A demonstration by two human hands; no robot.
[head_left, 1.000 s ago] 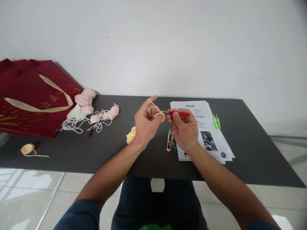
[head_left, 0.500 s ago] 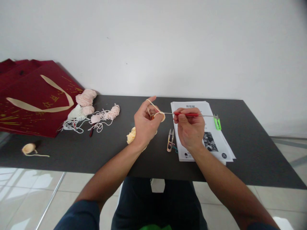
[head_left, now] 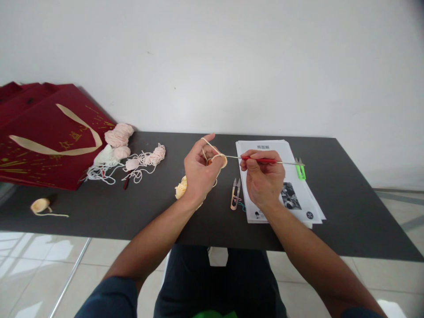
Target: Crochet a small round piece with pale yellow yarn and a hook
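My left hand (head_left: 198, 172) is raised over the dark table (head_left: 347, 212), fingers closed on a small cream crochet piece (head_left: 222, 161), with cream yarn looped over the outstretched index finger. My right hand (head_left: 263, 179) pinches a red-handled crochet hook (head_left: 261, 160). The hook's metal tip points left into the crochet piece. A cream yarn ball (head_left: 181, 187) lies on the table just below my left hand. Beige thread snips (head_left: 235, 194) lie between my two hands.
A stack of printed sheets (head_left: 285, 185) lies under my right hand, with green snips (head_left: 300, 169) at its right edge. Pink and white yarn bundles (head_left: 126, 154) sit at the back left beside red gift bags (head_left: 46, 132). A small cream piece (head_left: 39, 206) lies at the far left.
My right hand has drawn the hook to the right, away from the left hand, so more of its metal shaft shows. The left hand has stayed nearly in place.
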